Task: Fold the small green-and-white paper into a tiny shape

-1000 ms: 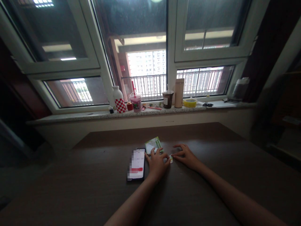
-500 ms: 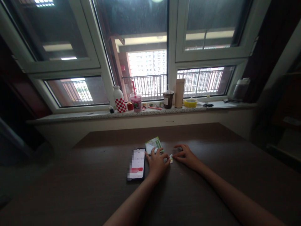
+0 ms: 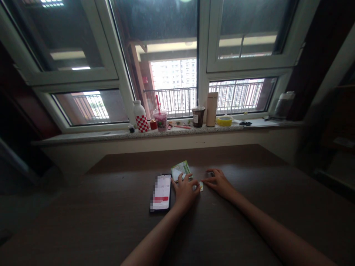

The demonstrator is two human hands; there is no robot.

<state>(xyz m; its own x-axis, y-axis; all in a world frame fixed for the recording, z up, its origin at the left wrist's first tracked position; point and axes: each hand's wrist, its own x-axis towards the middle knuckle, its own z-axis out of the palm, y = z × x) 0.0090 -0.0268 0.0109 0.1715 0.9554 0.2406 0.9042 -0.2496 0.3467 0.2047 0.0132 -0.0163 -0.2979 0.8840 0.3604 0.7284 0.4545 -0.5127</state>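
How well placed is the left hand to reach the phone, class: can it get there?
Probably yes: the phone lies just beside the left hand, with nothing visible between them. The fingers are at the small card, though, so they may have to leave that first.

Our left hand (image 3: 186, 189) palm down with fingers curled and spread, our right hand (image 3: 219, 183) alongside with index finger extended inward, both forearms angled together.
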